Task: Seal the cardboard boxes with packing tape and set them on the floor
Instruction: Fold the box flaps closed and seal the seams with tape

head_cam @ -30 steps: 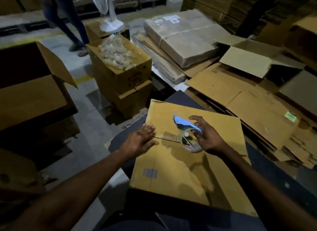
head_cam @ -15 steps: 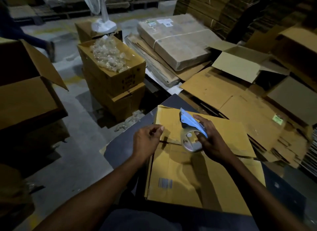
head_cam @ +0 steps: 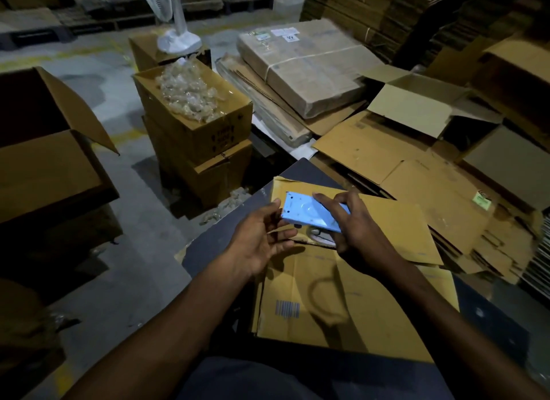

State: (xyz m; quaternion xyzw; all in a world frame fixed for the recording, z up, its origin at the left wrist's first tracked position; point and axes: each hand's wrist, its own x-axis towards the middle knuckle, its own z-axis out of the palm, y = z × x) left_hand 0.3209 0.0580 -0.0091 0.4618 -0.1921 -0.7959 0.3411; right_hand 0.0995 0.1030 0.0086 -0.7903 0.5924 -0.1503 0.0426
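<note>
Hands met over a cardboard box (head_cam: 351, 292) that lay with its flaps closed on a dark table (head_cam: 214, 251), at about 6 o'clock in the head view. The right hand (head_cam: 354, 230) gripped a blue tape dispenser (head_cam: 312, 213), fingers curled over its top and thumb under it, holding it just above the seam between the box flaps. The dispenser's toothed end pointed toward 9 o'clock, where the left hand (head_cam: 262, 242) waited palm up with fingers loosely spread, its fingertips (head_cam: 275, 204) just beside that end; whether they touched tape could not be told. The box sat directly beneath both hands, its barcode label (head_cam: 287, 309) toward 6 o'clock.

On the concrete floor (head_cam: 119, 167) at 11 o'clock stood two stacked boxes (head_cam: 196, 143), the upper one topped with crumpled clear plastic (head_cam: 187, 93). A white fan base (head_cam: 178, 41) rested on another box behind. At 1 o'clock lay a strapped bundle (head_cam: 306, 69) on flattened cardboard (head_cam: 395, 173), and at 9 o'clock an open box (head_cam: 50, 161).
</note>
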